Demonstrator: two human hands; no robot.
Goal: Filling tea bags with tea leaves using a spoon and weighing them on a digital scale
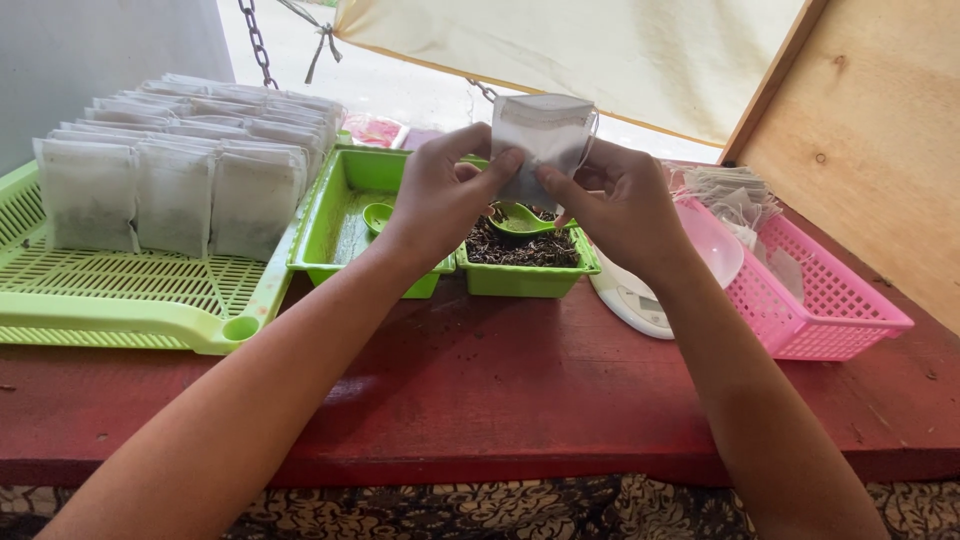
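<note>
Over red table, left hand and right hand pinch white pouch.

We see the slotted green plastic tray at the table's left, rows of filled white paper sachets on it. Right of it sit two green plastic tubs, then a white kitchen scale, then a pink plastic basket.

Two bare forearms are seen, entering from the bottom edge of the head view. No sleeves are worn as far as the frame shows. The left hand and right hand are ungloved. Nails are kept short. No rings, watch or bands are seen on fingers or wrists.
</note>
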